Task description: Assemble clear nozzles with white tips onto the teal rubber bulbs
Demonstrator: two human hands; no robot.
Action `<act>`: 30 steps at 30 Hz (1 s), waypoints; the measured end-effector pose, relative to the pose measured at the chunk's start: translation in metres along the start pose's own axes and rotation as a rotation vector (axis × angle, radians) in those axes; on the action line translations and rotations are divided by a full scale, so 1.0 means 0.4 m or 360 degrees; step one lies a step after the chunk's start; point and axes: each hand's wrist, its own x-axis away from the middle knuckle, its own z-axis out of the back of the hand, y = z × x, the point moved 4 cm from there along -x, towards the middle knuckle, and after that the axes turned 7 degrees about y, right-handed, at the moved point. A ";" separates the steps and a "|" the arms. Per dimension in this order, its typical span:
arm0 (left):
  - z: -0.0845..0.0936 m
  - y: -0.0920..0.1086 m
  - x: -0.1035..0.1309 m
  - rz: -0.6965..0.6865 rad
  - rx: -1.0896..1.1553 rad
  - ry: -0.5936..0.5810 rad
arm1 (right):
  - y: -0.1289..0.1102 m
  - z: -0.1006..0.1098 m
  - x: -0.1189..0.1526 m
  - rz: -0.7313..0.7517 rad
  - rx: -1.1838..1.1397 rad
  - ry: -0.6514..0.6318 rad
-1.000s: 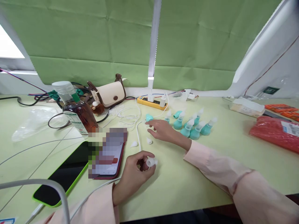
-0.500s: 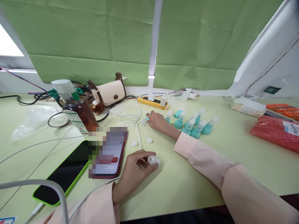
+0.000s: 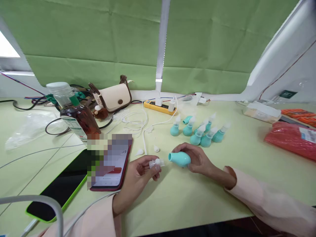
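Note:
Between the thumb and fingers of my left hand (image 3: 142,172) is a small translucent plastic connector (image 3: 156,163), lying sideways. My right hand (image 3: 198,159) is closed around a teal rubber bulb (image 3: 180,159), its open neck pointing left at the connector. A short gap separates the two parts. Two small white tips, one a pointed nozzle tip (image 3: 139,152) and one a rounder tip (image 3: 156,149), lie on the table just beyond my left hand. Behind my right hand stand several teal bulbs with clear tips (image 3: 205,140), and a loose teal bulb (image 3: 187,119) lies on its side among them.
A phone in a dark red case (image 3: 113,168) and a green-edged phone (image 3: 61,184) lie at left. Behind them stand a bottle of brown liquid (image 3: 80,121) and a cream handbag (image 3: 113,97). White cables run to a yellow power strip (image 3: 160,108). A red package (image 3: 288,140) lies at right.
My right hand has come back from near the cables and now holds a teal bulb close to my left hand. The connector in my left hand has turned sideways.

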 end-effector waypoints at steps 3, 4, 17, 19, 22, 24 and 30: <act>-0.007 -0.007 -0.002 0.0004 -0.0081 -0.0058 | 0.039 -0.015 0.015 -0.0337 -0.0339 -0.0036; -0.005 -0.012 -0.003 -0.0026 -0.0140 -0.0035 | 0.042 -0.022 0.017 -0.0384 -0.0388 -0.0035; -0.010 -0.028 0.010 -0.0167 -0.0230 -0.0103 | 0.027 -0.049 0.038 -0.0464 -0.0528 0.0088; -0.010 -0.033 0.009 -0.0077 -0.0278 -0.0109 | 0.027 -0.048 0.036 -0.0442 -0.0582 0.0070; -0.008 -0.029 0.010 -0.0043 -0.0408 -0.0114 | 0.025 -0.042 0.035 -0.0395 -0.0570 0.0074; -0.010 -0.016 0.016 -0.0098 -0.0470 -0.0157 | 0.023 -0.039 0.035 -0.0409 -0.0499 0.0080; -0.022 0.008 0.028 -0.0207 -0.0564 -0.0309 | -0.007 -0.044 0.039 -0.0361 0.0166 0.0047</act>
